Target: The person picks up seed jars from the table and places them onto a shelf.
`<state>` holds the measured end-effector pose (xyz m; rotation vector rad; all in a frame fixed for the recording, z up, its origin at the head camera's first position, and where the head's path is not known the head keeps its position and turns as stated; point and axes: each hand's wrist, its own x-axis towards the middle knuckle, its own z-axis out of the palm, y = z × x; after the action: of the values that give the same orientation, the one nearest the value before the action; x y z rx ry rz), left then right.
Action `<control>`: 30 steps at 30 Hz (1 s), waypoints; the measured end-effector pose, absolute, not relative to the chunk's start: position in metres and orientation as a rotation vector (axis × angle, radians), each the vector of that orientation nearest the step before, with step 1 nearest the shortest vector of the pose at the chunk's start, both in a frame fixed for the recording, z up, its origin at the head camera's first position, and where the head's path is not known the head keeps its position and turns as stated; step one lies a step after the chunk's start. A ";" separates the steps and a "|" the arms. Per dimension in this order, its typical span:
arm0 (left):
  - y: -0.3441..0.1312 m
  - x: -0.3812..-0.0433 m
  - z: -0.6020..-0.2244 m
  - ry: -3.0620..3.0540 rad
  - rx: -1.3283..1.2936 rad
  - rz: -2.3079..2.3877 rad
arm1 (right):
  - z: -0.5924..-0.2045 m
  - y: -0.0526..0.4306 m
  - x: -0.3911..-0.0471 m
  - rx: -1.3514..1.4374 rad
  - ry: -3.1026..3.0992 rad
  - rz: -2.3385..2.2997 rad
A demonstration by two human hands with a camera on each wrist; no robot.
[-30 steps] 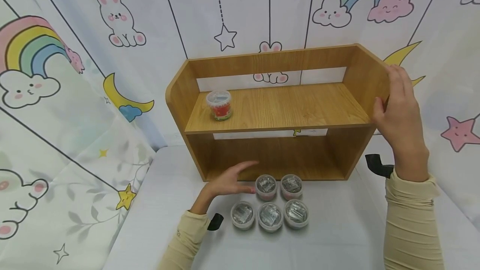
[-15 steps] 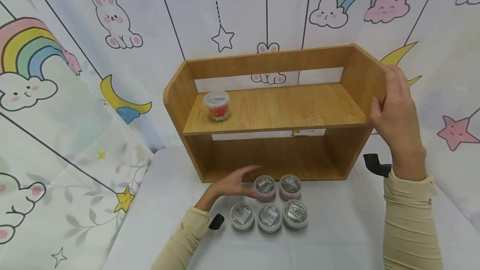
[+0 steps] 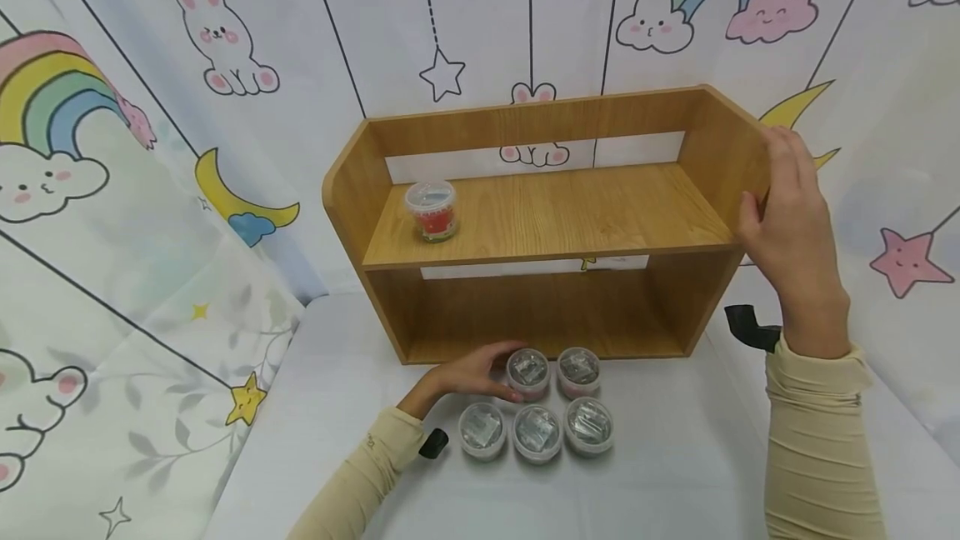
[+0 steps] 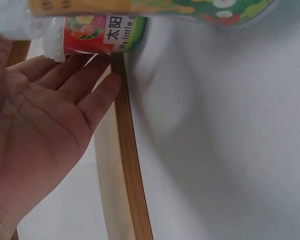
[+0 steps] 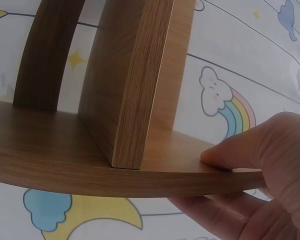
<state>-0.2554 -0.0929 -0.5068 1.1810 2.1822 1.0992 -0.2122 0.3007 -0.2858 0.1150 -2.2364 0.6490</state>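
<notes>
My left hand (image 3: pixel 474 372) pinches the back-left lidded plastic cup (image 3: pixel 528 369), thumb on the near side and fingertips on the far side. In the left wrist view this cup (image 4: pixel 92 32) has a red label with flowers and a white lid. It stands upright on the table just in front of the shelf. My right hand (image 3: pixel 798 232) grips the right side panel of the wooden shelf (image 3: pixel 540 261); the right wrist view has the thumb (image 5: pixel 225 155) on its inner face and the other fingers beneath the board outside.
Several similar lidded cups (image 3: pixel 537 433) stand close by, to the right and in front. One more cup (image 3: pixel 432 211) with a red label is on the upper shelf at left. A patterned curtain (image 3: pixel 247 32) hangs behind the white table (image 3: pixel 675 457).
My left hand has moved right and its thumb and fingers have closed in around the back-left cup. The right hand keeps its hold on the shelf. The head view has shifted slightly.
</notes>
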 end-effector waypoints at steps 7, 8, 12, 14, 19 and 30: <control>-0.090 -0.254 -0.506 2.133 1.153 1.149 | -0.284 0.299 -0.212 0.127 -2.227 0.647; -0.090 -0.254 -0.506 2.132 1.149 1.154 | -0.284 0.299 -0.212 0.127 -2.226 0.646; -0.089 -0.254 -0.507 2.128 1.135 1.177 | -0.284 0.299 -0.212 0.123 -2.227 0.643; -0.089 -0.254 -0.508 2.127 1.140 1.183 | -0.284 0.299 -0.211 0.122 -2.226 0.642; -0.090 -0.252 -0.507 2.111 1.159 1.202 | -0.283 0.299 -0.211 0.129 -2.219 0.646; -0.093 -0.245 -0.485 2.167 1.124 1.226 | -0.286 0.301 -0.212 0.124 -2.224 0.647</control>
<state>-0.2445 -0.0932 -0.4847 1.1239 2.1668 1.2264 -0.2119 0.3008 -0.2860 0.1240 -2.2239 0.6472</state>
